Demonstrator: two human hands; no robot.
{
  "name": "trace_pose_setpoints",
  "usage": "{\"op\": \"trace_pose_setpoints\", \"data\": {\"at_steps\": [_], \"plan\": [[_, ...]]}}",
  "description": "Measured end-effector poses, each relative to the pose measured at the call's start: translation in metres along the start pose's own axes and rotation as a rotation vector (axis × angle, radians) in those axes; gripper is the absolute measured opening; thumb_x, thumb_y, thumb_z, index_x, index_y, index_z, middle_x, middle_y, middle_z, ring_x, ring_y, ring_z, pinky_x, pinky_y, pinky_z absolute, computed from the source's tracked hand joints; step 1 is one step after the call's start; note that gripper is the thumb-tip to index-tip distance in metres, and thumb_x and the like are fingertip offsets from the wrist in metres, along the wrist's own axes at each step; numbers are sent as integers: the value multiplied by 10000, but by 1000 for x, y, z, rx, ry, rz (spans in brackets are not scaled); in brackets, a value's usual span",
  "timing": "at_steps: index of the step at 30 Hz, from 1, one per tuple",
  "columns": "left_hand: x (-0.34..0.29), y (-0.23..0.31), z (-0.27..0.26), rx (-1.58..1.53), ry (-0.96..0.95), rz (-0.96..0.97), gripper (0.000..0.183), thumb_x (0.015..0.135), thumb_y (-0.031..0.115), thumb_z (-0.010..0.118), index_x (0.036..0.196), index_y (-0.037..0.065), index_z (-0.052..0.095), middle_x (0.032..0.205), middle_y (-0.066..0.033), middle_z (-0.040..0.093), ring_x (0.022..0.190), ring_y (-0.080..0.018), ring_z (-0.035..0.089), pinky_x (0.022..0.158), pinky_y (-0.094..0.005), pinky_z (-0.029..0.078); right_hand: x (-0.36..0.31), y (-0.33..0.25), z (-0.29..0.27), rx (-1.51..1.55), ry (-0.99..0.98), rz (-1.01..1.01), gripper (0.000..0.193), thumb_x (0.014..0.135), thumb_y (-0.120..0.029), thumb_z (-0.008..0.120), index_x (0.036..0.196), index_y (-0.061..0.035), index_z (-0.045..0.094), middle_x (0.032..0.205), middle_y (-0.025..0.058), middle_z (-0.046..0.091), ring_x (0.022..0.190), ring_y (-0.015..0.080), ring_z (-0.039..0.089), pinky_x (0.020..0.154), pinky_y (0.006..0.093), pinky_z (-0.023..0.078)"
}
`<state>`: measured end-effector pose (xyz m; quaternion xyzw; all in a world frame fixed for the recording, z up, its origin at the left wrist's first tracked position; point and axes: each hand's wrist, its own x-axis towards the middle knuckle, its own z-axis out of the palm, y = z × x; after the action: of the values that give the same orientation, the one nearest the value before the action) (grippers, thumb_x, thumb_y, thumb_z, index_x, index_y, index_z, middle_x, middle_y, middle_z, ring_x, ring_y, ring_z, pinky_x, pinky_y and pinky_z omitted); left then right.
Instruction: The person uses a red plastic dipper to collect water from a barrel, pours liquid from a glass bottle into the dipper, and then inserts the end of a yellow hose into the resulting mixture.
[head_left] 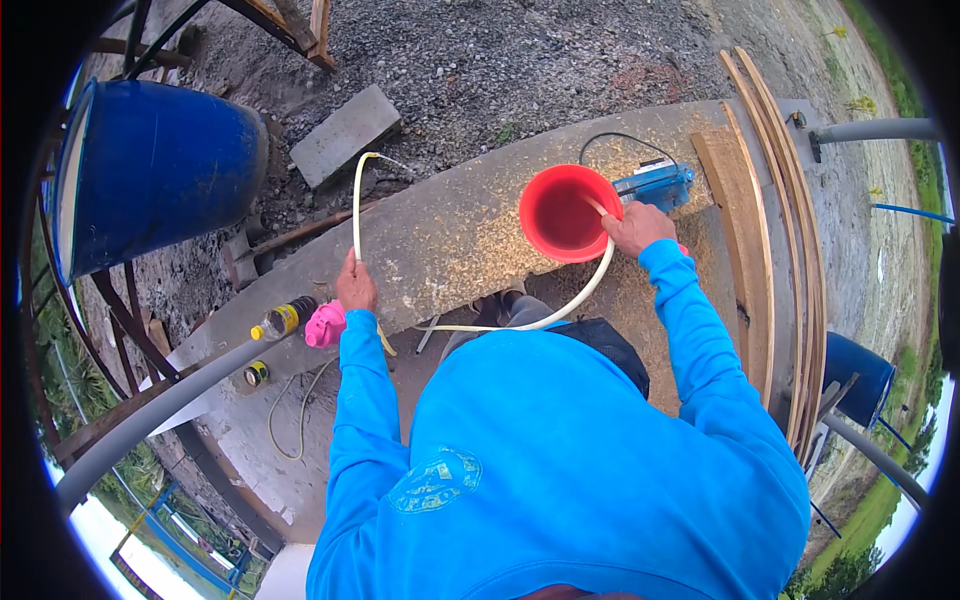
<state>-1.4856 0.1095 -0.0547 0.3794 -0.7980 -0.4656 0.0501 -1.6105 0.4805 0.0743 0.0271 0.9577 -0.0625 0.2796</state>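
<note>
— Where is this?

— Outdoors, on a concrete slab (450,235) strewn with sawdust, with gravel ground beyond it and grass off to the right. A big blue barrel (155,165) sits on a metal frame at the upper left, and a grey concrete block (345,133) lies on the gravel near it.

— What are the hands doing?

— Both are on a pale hose (585,295). The left hand (355,285) is closed around it where the hose rises upright and bends over at the top. From there it runs low across the slab and curves up to the right hand (637,228), which is closed on the other end at the rim of a red bucket (563,213). That end dips just inside the bucket.

— And the bucket itself?

— It stands upright on the slab. I cannot tell whether there is anything in it. Just beside it, touching or nearly so, is a blue power tool (655,184) with a black cord.

— Anything else close by?

— A pink cap or small pink thing (324,325) and a bottle with a yellow cap (283,320) lie just beside the left wrist. Long curved wooden boards (765,200) are stacked along the right edge of the slab, and a grey pipe (160,415) crosses the lower left.
</note>
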Motion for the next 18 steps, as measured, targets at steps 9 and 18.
{"op": "trace_pose_setpoints", "data": {"at_steps": [9, 18], "plan": [[-3, 5, 2, 21, -24, -27, 325, 766, 90, 384, 1081, 57, 455, 716, -39, 526, 589, -76, 435, 541, -219, 365, 2, 4, 4, -3, -8, 5, 402, 663, -411, 443, 746, -47, 592, 776, 190, 558, 761, 329, 532, 693, 402, 413], [-3, 1, 0, 11, -30, -1, 339, 753, 82, 387, 1085, 61, 453, 687, -36, 512, 579, -81, 432, 532, -223, 364, 0, -1, 2, -4, -9, 18, 410, 665, -406, 438, 738, -32, 589, 776, 191, 557, 753, 331, 533, 687, 400, 415]]}}
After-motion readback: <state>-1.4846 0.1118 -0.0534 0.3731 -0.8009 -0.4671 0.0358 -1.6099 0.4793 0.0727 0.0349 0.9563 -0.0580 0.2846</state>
